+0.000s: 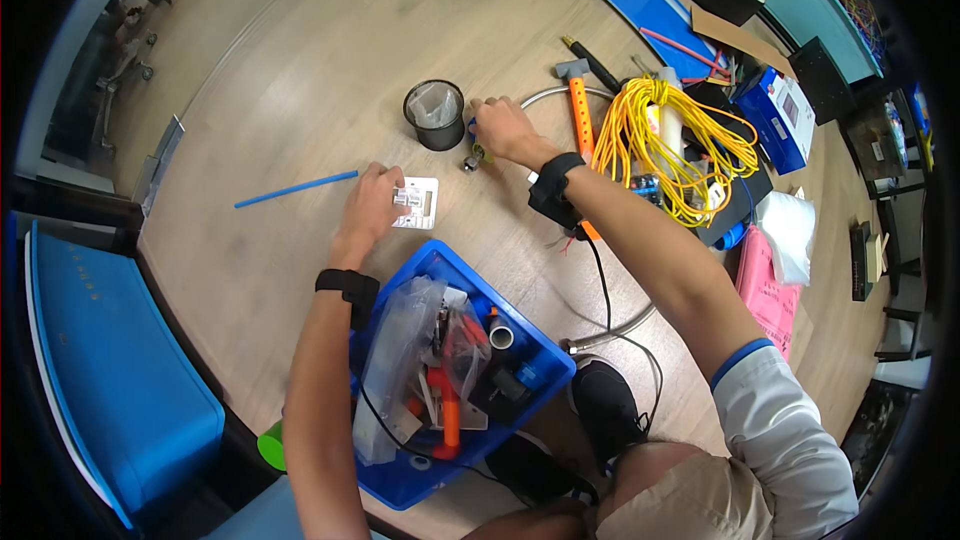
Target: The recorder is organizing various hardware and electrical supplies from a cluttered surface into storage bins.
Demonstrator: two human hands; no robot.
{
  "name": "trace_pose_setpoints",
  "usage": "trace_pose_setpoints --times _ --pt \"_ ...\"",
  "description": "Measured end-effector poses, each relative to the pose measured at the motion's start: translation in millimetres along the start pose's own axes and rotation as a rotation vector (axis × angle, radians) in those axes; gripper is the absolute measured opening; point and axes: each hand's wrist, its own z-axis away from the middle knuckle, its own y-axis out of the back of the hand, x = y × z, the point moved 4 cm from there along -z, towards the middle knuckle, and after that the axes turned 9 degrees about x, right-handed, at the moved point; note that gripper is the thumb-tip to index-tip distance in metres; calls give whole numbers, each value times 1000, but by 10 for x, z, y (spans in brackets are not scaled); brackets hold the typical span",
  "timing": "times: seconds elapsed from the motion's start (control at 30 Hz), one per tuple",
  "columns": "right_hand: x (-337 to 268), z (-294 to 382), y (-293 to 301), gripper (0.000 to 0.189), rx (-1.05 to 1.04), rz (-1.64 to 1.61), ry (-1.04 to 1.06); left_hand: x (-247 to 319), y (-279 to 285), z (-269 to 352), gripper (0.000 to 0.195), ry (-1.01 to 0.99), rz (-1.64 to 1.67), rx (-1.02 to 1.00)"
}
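Note:
My left hand (pixel 367 206) rests on the floor with its fingers over the left side of a white square panel (pixel 426 202), which has small raised parts on its face. Just left of that hand lies a thin blue rod (pixel 296 190). My right hand (pixel 504 127) is curled over a small blue and yellow item, mostly hidden under the fingers. A shiny metal fitting (pixel 471 163) shows below those fingers; whether it joins the item, I cannot tell. Beside the right hand stands a black mesh cup (pixel 436 127) lined with clear plastic.
A blue bin (pixel 517 300) of plastic bags, pipe and orange parts sits before my feet. On the right lie an orange-handled hammer (pixel 579 109), a coil of yellow cable (pixel 675 142), a braided hose (pixel 600 341) and a pink package (pixel 761 277). A blue case (pixel 120 375) stands left.

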Motion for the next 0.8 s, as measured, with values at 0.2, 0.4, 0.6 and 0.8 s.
trace_pose_setpoints --times 0.2,0.4,0.6,0.8 --pt "-34 -62 -136 38 -29 -37 15 87 77 48 26 -246 -89 100" --pt "82 111 206 38 114 -275 -44 260 293 183 10 -180 -106 295" --pt "-157 409 913 40 91 -413 -87 541 812 597 11 0 -13 374" --pt "-929 1129 999 38 -286 -649 347 929 1265 1326 12 39 5 177"
